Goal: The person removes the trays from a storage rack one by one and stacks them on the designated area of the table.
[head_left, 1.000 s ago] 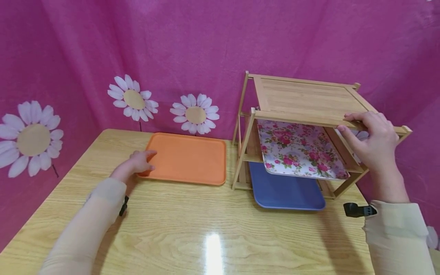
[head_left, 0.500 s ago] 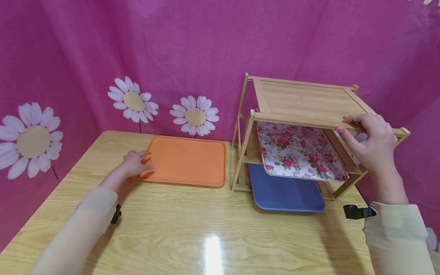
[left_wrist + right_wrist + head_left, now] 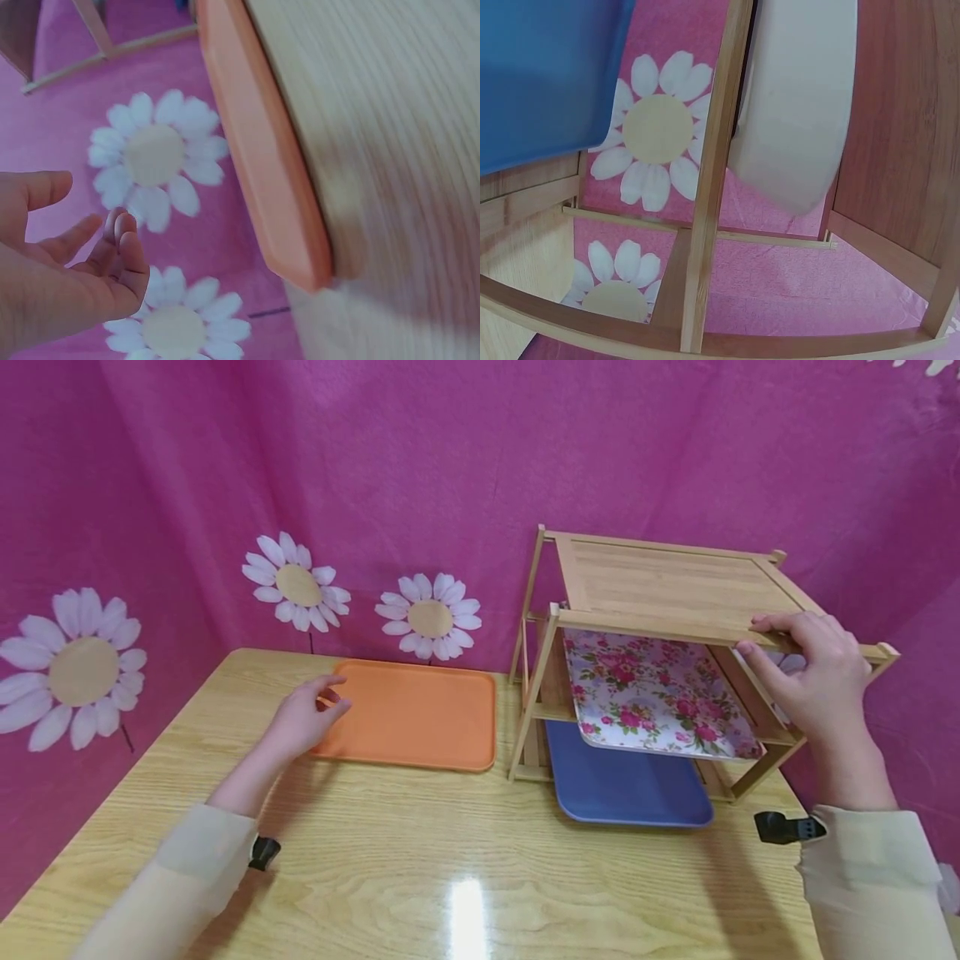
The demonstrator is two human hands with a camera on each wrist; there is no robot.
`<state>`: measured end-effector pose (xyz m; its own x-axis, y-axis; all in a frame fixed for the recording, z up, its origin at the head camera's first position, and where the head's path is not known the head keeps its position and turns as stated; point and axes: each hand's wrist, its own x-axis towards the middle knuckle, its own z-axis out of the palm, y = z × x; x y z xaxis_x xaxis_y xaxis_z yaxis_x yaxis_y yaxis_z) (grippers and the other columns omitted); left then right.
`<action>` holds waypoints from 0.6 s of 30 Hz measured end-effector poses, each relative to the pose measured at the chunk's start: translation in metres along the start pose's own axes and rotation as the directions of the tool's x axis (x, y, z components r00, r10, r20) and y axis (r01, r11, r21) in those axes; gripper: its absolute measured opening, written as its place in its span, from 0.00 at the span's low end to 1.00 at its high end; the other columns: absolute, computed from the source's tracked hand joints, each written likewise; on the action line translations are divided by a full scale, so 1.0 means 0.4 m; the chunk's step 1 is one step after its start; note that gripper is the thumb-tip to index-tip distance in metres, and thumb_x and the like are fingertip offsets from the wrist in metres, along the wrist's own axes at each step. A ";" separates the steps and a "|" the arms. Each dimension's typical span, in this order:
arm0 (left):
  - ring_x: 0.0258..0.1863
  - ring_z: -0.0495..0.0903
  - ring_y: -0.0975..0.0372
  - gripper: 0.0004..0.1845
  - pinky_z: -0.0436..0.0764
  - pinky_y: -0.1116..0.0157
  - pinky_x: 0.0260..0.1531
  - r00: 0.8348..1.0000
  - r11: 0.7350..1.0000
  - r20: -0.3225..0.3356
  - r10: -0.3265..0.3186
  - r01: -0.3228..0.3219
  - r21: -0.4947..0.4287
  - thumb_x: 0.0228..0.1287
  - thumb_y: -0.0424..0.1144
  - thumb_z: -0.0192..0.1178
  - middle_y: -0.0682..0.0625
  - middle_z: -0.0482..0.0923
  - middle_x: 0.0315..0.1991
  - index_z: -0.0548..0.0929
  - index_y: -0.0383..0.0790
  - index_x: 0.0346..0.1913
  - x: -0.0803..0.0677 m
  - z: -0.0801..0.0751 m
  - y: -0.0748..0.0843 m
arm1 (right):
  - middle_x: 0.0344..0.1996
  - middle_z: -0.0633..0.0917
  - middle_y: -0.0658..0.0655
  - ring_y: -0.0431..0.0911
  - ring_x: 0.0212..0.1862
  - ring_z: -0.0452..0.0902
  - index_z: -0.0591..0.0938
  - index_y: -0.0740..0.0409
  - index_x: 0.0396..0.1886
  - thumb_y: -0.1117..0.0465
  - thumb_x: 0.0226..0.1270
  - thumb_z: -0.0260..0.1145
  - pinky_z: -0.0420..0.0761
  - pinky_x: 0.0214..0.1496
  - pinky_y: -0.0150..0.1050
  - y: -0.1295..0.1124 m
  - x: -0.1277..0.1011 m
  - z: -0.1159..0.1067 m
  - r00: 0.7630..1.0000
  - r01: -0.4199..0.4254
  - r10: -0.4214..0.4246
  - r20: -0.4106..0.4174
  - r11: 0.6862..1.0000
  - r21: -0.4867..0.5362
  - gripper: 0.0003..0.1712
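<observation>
Hands at an orange tray and a wooden rack

Left hand [image 3: 303,720], fingers relaxed, hovers at the flat orange plastic tray [image 3: 420,714] near the worktop's [image 3: 465,868] far edge; right hand [image 3: 813,672] grasps the three-tier wooden rack's [image 3: 667,581] top shelf.

Glossy wood-grain table [image 3: 465,868]; matt pale wooden rack [image 3: 675,585]; smooth plastic orange tray [image 3: 420,714]; pink cloth backdrop [image 3: 450,468]

We see a light wooden table [image 3: 420,860] carrying an orange tray [image 3: 416,714] and, right of it, a bamboo rack [image 3: 675,602]; a blue tray [image 3: 626,785] seems to rest on the rack's bottom rails.
</observation>
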<state>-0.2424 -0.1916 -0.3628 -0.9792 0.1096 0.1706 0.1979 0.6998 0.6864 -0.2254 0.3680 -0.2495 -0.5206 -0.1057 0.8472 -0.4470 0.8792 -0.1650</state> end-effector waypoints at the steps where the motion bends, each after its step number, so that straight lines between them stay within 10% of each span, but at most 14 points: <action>1: 0.41 0.76 0.47 0.24 0.76 0.57 0.39 1.000 1.000 -0.012 0.000 0.000 -0.016 0.68 0.38 0.55 0.35 0.76 0.45 0.68 0.32 0.64 -0.007 0.001 0.012 | 0.34 0.84 0.62 0.35 0.39 0.67 0.85 0.60 0.40 0.46 0.55 0.69 0.59 0.40 0.38 0.000 0.000 0.000 1.000 0.001 -0.001 -0.003 1.000 0.000 0.22; 14: 0.43 0.78 0.53 0.22 0.75 0.64 0.34 0.988 0.973 -0.061 0.141 -0.150 -0.173 0.66 0.39 0.58 0.42 0.77 0.45 0.71 0.38 0.62 -0.082 0.071 0.173 | 0.35 0.85 0.61 0.15 0.36 0.60 0.84 0.63 0.38 0.55 0.53 0.72 0.58 0.38 0.18 0.005 0.023 -0.032 0.989 0.092 -0.093 0.111 0.996 0.015 0.18; 18: 0.44 0.77 0.57 0.24 0.76 0.64 0.37 0.988 0.964 -0.022 0.154 -0.155 -0.218 0.65 0.41 0.59 0.46 0.77 0.47 0.70 0.43 0.63 -0.105 0.104 0.226 | 0.36 0.81 0.36 0.19 0.37 0.59 0.82 0.63 0.35 0.57 0.54 0.72 0.58 0.38 0.23 0.015 0.038 -0.038 0.974 0.131 -0.138 0.181 0.990 0.050 0.15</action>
<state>-0.1852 -0.1034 -0.3373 -0.9359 0.2004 0.2898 0.3521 0.5037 0.7889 -0.2250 0.3786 -0.2301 -0.5772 -0.3081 0.7562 -0.5472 0.8334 -0.0781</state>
